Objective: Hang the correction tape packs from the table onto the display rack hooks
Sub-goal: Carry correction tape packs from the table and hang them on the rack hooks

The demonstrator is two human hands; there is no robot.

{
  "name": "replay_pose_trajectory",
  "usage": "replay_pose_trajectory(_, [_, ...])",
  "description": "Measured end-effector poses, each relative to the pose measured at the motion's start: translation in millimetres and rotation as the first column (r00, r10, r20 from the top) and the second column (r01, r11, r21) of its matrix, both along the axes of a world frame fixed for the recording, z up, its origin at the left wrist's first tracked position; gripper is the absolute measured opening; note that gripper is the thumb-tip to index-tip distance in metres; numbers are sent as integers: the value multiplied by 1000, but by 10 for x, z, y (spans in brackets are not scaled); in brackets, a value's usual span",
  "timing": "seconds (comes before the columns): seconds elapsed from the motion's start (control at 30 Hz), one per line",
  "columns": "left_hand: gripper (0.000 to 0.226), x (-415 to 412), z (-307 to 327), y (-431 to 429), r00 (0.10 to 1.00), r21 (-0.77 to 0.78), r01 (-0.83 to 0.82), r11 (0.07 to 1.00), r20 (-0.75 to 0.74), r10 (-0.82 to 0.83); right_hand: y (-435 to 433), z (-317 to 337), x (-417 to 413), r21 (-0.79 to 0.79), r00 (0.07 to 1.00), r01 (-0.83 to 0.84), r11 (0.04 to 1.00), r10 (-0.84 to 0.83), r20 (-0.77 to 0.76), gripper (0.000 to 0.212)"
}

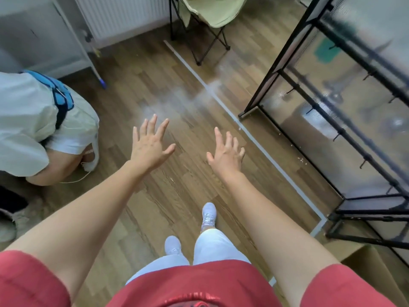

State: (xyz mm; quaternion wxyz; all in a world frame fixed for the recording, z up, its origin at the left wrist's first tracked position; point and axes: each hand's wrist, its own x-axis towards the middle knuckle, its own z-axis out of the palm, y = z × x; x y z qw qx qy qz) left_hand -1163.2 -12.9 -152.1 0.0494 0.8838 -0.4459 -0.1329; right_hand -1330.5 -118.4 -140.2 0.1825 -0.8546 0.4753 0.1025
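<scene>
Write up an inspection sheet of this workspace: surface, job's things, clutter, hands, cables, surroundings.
Surface: wood-plank floor with a white tape line across it; no table in view.
Job's things: display rack at the right, black frame; the hooks that show clearly are bare. Correction tape packs: nothing seen.
Clutter: small white specks on the floor beside the rack; cardboard box at lower right.
Hands: left hand and right hand both open, fingers spread, holding nothing, over the floor.
Cables: thin white cord on the floor by the crouching person.
Surroundings: second person crouching at the left; folding chair and radiator beyond.
</scene>
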Motion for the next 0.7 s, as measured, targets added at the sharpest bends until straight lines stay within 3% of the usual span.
replay_pose_trajectory(0.7, [69,2392,131,-1502,930,-68,-367,928,11,368,-2096,179,2755,-27,936,-345,938,346,68,69])
